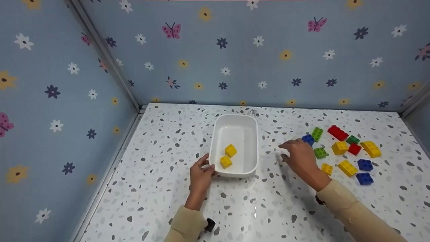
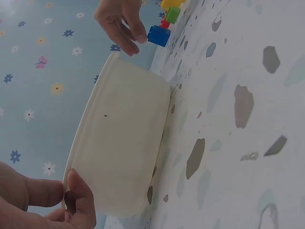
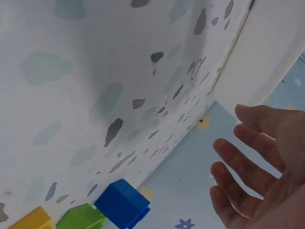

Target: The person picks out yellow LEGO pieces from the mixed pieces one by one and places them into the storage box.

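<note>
A white plastic tub stands on the speckled table with two yellow toy bricks inside, near its left side. My left hand pinches the tub's near left corner, thumb and fingers at the rim. Between the tub and the loose bricks, my right hand hovers over the table, fingers relaxed and apart, holding nothing. In the right wrist view a blue brick lies below that hand, beside a green brick.
To the right lie several loose bricks, among them a red brick, a yellow arched brick and a dark blue brick. Flower-patterned walls bound the table at the back and left.
</note>
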The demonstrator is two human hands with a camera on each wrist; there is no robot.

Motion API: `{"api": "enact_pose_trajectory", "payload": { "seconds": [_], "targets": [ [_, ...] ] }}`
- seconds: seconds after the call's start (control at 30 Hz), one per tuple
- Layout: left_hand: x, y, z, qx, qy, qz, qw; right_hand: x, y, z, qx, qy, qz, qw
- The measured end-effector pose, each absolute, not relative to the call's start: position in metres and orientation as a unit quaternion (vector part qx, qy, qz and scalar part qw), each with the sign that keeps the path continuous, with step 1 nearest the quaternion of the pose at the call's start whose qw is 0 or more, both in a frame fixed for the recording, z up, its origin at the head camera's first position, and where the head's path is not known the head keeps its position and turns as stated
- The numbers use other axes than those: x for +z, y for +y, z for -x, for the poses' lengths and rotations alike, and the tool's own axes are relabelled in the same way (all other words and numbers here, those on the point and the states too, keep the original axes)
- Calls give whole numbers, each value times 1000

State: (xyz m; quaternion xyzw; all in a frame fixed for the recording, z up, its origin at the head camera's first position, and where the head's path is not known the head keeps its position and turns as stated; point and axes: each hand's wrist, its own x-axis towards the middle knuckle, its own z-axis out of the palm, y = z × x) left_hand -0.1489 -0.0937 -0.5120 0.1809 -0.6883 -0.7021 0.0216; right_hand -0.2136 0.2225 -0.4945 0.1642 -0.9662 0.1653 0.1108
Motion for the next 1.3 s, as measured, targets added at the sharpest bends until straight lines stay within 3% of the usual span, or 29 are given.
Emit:
{"api": "enact_pose_trajectory", "payload": {
  "seconds": [0.73,1.1,1.3],
  "targets": [
    [-515,-94,148,-704,-690,-170,26,-507,272,195,176,-977,-100,66],
    [-514,-94,149,-697,-694,-178,25,-510,291,187,177,-975,-94,100],
    [-514,-93,148,-700,-691,-175,24,-511,301,181,183,-975,-86,91]
  ]
}}
